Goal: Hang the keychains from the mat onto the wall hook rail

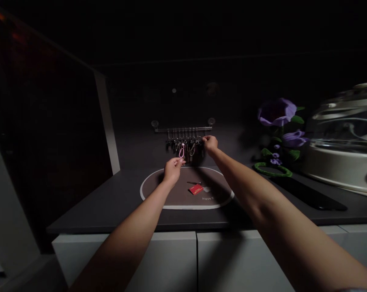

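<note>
A metal rail (183,129) with a row of hooks is fixed to the dark back wall by two round mounts. Several keys (191,156) hang crowded from it, among them a pink strap loop (182,151). Just below that loop my left hand (172,170) is pinched closed; a small bit shows at its fingertips, too dim to name. At the rail's right end my right hand (211,143) pinches beside the last hooks, and what lies between its fingers is hidden. Beneath both hands, a red card (196,189) lies on an oval mat (159,190) with a pale rim.
On the right of the dark countertop (110,202) stand purple knitted flowers (277,112) with a green ring base. A black flat slab (311,194) lies before a large white appliance (341,162) with a clear cover. White cabinet fronts (177,255) run below the counter edge.
</note>
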A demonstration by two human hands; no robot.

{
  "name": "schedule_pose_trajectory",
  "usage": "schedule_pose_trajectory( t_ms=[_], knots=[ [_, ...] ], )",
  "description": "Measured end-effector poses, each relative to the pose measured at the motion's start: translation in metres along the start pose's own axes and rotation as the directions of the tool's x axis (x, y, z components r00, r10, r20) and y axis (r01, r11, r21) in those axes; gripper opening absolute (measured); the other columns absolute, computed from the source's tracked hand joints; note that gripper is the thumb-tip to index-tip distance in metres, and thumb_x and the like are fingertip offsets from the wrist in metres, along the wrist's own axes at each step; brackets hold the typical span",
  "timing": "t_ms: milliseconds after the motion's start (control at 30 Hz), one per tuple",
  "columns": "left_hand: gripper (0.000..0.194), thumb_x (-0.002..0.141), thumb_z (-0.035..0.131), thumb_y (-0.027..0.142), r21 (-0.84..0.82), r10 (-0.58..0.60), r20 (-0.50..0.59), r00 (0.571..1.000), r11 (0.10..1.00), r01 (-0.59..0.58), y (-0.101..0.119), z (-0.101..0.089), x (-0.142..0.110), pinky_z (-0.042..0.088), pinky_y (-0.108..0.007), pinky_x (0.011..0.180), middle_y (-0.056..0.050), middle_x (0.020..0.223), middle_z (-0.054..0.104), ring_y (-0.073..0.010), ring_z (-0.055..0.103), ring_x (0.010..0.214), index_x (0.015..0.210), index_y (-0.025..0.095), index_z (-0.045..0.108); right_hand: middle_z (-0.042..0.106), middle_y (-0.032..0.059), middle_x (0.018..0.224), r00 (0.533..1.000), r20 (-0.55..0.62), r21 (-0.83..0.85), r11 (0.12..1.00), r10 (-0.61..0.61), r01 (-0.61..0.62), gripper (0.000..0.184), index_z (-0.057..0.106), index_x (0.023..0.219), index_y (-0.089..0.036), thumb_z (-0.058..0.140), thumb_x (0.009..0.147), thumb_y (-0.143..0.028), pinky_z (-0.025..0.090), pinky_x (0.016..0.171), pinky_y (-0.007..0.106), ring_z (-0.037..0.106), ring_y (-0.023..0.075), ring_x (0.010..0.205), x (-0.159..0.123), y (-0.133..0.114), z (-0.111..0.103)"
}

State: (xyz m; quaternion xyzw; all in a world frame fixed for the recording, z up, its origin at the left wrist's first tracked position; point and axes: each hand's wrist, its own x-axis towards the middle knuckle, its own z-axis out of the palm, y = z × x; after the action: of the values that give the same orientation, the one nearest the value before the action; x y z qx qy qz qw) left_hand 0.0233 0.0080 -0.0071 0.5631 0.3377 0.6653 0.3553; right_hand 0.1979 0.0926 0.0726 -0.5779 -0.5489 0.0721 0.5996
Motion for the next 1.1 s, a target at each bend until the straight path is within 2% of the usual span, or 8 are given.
schedule_pose_trajectory(
  t_ms=[167,300,433,567,667,800,933,1100],
  knots=[
    [0.016,0.069,0.062,0.027,-0.009,-0.002,0.010,1.000,1.000,0.002,0.003,0.000,-0.002,0.044,-0.031,0.076,-0.009,0.075,0.069,-0.0168,0.063,0.075,0.077,0.013,0.061,0.065,0.0099,0.094,1.000,-0.009,0.046,0.999,-0.007,0.008,0.023,0.063,0.091,-0.012,0.049,0.075,-0.022,0.041,0.080,0.028,0.058,0.0164,0.085,-0.009,-0.001,-0.012],
    [0.017,0.067,0.064,0.027,-0.003,0.002,0.030,1.000,1.000,-0.002,0.005,-0.002,-0.004,0.044,-0.031,0.077,-0.009,0.075,0.069,-0.0167,0.063,0.073,0.077,0.013,0.061,0.064,0.0090,0.096,0.999,-0.002,0.171,0.984,-0.048,0.048,0.025,0.060,0.095,-0.013,0.050,0.074,-0.023,0.042,0.080,0.028,0.057,0.0147,0.084,-0.026,-0.004,-0.019],
    [0.017,0.066,0.065,0.027,0.047,-0.012,0.108,0.994,0.999,0.007,0.007,-0.004,-0.007,0.043,-0.031,0.078,-0.009,0.075,0.069,-0.0177,0.063,0.076,0.077,0.014,0.062,0.063,0.0060,0.086,0.989,0.146,0.330,0.944,-0.030,-0.020,0.023,0.057,0.093,-0.013,0.050,0.074,-0.024,0.045,0.070,0.027,0.055,0.0111,0.070,-0.059,-0.008,-0.026],
    [0.016,0.067,0.064,0.022,0.132,-0.051,0.209,0.977,0.991,0.024,0.009,-0.005,-0.013,0.043,-0.030,0.077,-0.008,0.076,0.068,-0.0168,0.062,0.076,0.080,0.012,0.063,0.060,0.0028,0.076,0.939,0.343,0.390,0.912,-0.013,-0.130,0.016,0.056,0.086,-0.014,0.052,0.074,-0.023,0.042,0.061,0.023,0.051,0.0084,0.061,-0.097,-0.003,-0.037],
    [0.016,0.068,0.062,0.018,0.231,-0.079,0.296,0.952,0.973,0.009,0.010,-0.005,-0.017,0.043,-0.029,0.076,-0.007,0.077,0.068,-0.0149,0.061,0.075,0.082,0.011,0.064,0.059,0.0014,0.073,0.898,0.441,0.339,0.927,-0.008,-0.158,0.012,0.056,0.082,-0.014,0.055,0.072,-0.021,0.039,0.058,0.021,0.050,0.0076,0.059,-0.117,0.010,-0.045],
    [0.017,0.069,0.060,0.019,0.356,-0.071,0.421,0.904,0.930,-0.093,0.010,-0.004,-0.023,0.043,-0.029,0.076,-0.006,0.080,0.068,-0.0136,0.058,0.073,0.083,0.011,0.065,0.057,-0.0006,0.065,0.853,0.521,0.176,0.982,-0.032,-0.071,0.014,0.059,0.076,-0.013,0.058,0.070,-0.026,0.036,0.057,0.020,0.045,0.0069,0.055,-0.128,0.033,-0.055],
    [0.020,0.069,0.061,0.026,0.421,-0.046,0.523,0.851,0.882,-0.211,0.009,-0.004,-0.026,0.042,-0.028,0.076,-0.006,0.083,0.068,-0.0144,0.058,0.076,0.083,0.012,0.068,0.058,-0.0003,0.061,0.841,0.541,-0.006,1.000,-0.017,0.024,0.018,0.062,0.073,-0.013,0.059,0.071,-0.030,0.035,0.056,0.020,0.044,0.0075,0.054,-0.126,0.046,-0.058],
    [0.026,0.070,0.060,0.034,0.458,-0.046,0.601,0.798,0.838,-0.297,0.008,-0.001,-0.029,0.041,-0.026,0.072,-0.006,0.082,0.069,-0.0147,0.057,0.075,0.082,0.013,0.069,0.062,0.0020,0.067,0.834,0.551,-0.056,0.996,-0.022,0.064,0.015,0.063,0.074,-0.012,0.057,0.074,-0.026,0.037,0.060,0.020,0.048,0.0082,0.059,-0.122,0.047,-0.054]
  ],
)
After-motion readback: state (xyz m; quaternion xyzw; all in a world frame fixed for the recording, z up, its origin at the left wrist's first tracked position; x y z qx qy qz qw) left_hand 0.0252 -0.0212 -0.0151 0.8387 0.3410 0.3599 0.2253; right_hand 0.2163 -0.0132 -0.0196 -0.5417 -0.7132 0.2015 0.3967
